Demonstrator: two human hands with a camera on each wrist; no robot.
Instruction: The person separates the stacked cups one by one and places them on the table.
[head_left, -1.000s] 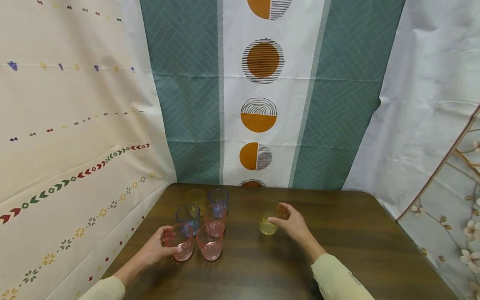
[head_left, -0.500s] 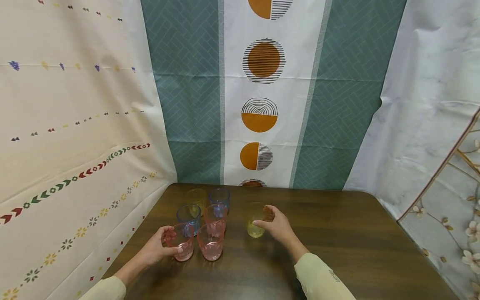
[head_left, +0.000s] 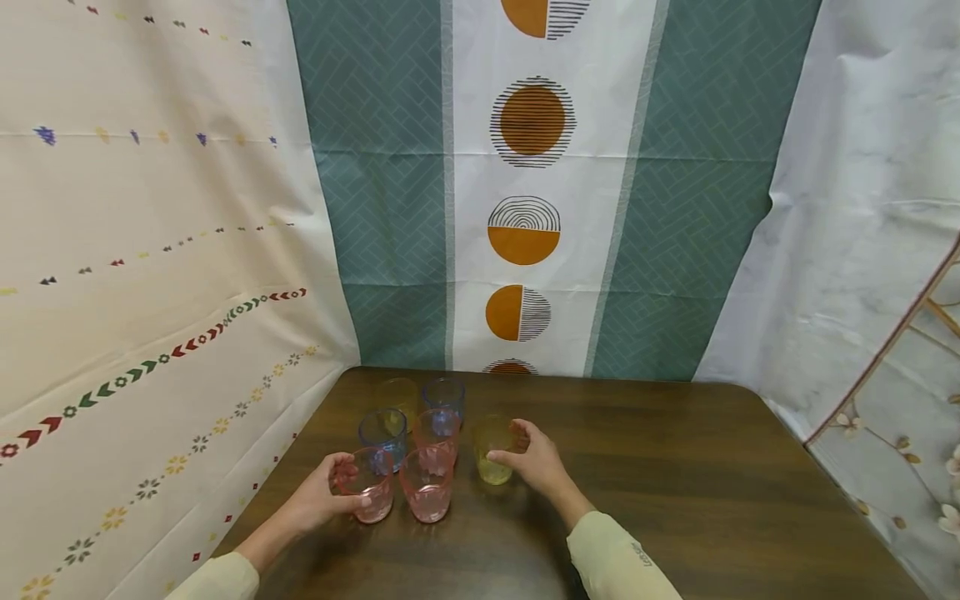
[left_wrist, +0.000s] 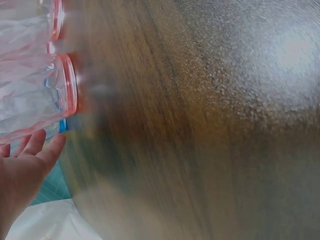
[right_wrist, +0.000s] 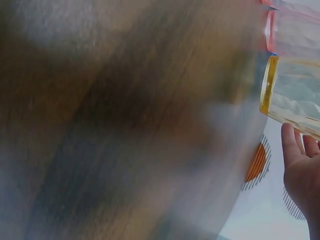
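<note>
My left hand [head_left: 318, 498] holds a pink glass [head_left: 375, 502] at the front left of a cluster of glasses, thumb on its near side. Touching or nearly touching it on the right stands another pink glass [head_left: 429, 502], with a third pink glass [head_left: 441, 423] behind. My right hand [head_left: 542, 463] grips a yellow glass [head_left: 492, 472] just right of the cluster, its thumb across the front. Whether that glass touches the table I cannot tell. In the right wrist view the yellow glass [right_wrist: 292, 92] appears close to a pink glass [right_wrist: 295, 35].
Behind the pink glasses stand a blue glass [head_left: 382, 427], another blue glass [head_left: 444, 393] and a yellow glass [head_left: 397, 392] at the back left. All are on a dark wooden table [head_left: 675, 483]. Patterned cloths hang behind the table [head_left: 660, 208] and along both sides.
My right hand has moved left and slightly nearer with the yellow glass, bringing it beside the cluster. My left hand stays on its pink glass.
</note>
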